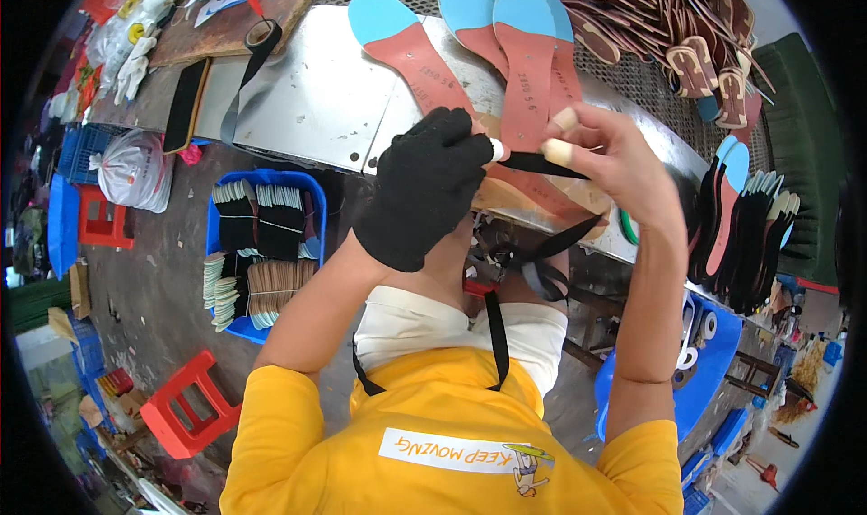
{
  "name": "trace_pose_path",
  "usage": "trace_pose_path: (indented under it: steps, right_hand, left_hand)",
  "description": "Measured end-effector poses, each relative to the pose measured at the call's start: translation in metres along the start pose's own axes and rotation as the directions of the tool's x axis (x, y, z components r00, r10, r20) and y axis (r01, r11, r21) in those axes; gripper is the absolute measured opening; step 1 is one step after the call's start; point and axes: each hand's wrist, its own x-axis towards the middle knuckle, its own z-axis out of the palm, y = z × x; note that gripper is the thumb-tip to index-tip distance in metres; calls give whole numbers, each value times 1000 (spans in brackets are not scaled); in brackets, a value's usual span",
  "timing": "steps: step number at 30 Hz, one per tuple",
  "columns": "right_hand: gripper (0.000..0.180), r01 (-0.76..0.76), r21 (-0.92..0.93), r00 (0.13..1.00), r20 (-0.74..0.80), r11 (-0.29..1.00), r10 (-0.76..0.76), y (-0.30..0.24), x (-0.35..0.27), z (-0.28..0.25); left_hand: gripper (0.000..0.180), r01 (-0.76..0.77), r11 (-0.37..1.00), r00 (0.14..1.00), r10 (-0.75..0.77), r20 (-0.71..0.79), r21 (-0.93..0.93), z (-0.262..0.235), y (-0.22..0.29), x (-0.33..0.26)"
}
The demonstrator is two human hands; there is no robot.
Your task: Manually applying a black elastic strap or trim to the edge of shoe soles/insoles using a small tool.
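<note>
My left hand (424, 185) wears a black glove with a white cover on one fingertip. It is closed on one end of a black strip (537, 163), close to an insole (429, 72) that is light blue at one end and reddish-brown along its length. My right hand (623, 158) is bare except for beige fingertip covers; its fingers are curled round the strip, partly hidden by the hand. Thumb and forefinger tips sit slightly apart beside the overlapping insoles (528, 86). More black strip (569, 237) hangs in a loop below the table edge.
A metal-topped table (316, 90) spans the front, with a mesh surface and piled brown sandal pieces (632, 14) far right. Bundled insoles (754, 226) stand at the right. Left below are a blue bin (316, 190) of bundled pieces and a red stool (190, 407). A tape roll (262, 33) lies left.
</note>
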Motion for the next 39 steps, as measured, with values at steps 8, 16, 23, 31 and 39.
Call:
trace_pose_path:
  steps: [8,16,23,31,39]
  right_hand:
    - [13,97,-201,906,-388,975,-170,15,-40,31]
    - [16,148,-595,801,-397,790,-448,20,-43,58]
    - [18,209,-446,894,-274,870,-355,29,-63,25]
    - [12,14,200,989,-148,980,16,51,-79,-21]
    - [13,329,-341,816,-367,881,-447,85,-81,-5]
  left_hand:
    - [38,-42,999,999,43,10,-23,7,0,-2]
    - [26,-56,997,989,50,137,45,4,11,15]
    - [22,-139,984,971,113,211,113,11,14,34]
    - [24,-197,972,949,222,223,-128,36,24,39]
    - [19,-339,935,903,292,316,102,36,35,35]
